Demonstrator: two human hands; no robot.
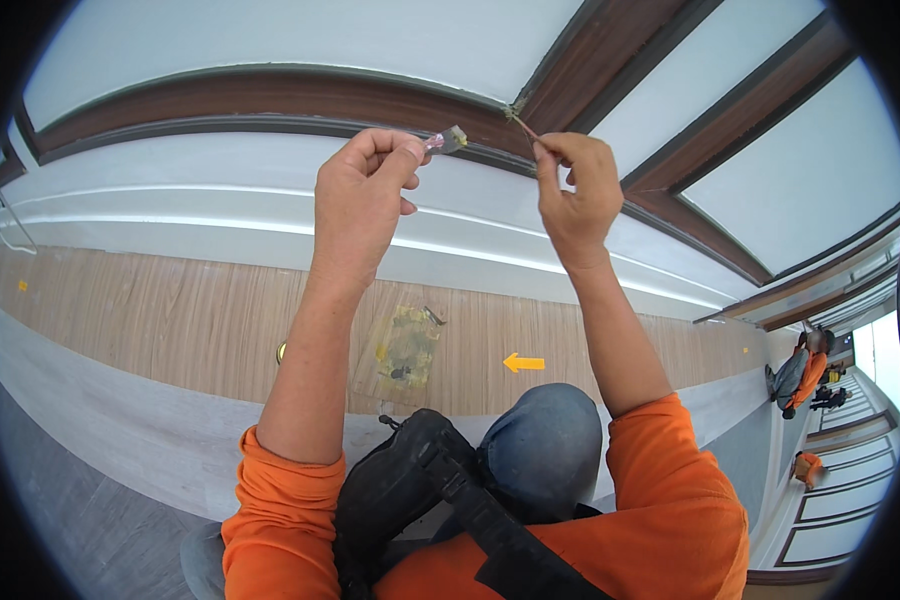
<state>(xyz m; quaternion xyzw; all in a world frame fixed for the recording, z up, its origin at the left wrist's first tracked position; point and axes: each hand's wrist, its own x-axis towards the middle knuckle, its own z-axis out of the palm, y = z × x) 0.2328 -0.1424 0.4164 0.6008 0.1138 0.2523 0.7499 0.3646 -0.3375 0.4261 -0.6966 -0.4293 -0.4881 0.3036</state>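
My left hand (360,200) is raised and pinches a small putty knife (448,140) with a pinkish handle. A yellowish dab sits on its blade. Held between the thumb and fingers of my right hand (582,200) is a thin stick-like tool (524,126); whether it has bristles is too small to tell. Its far end meets the dark brown moulding (470,118) at a joint, where greyish-green residue shows. Below, a clear sheet smeared with yellow-green paste (407,345) lies on the wood-look floor, a small dark piece at its upper corner.
White wall panels (270,35) framed in brown moulding rise ahead, above a white baseboard (220,205). A yellow arrow sticker (524,363) marks the floor. A black bag (400,470) hangs at my lap. A cable (12,225) is at far left. People in orange (808,375) are at far right.
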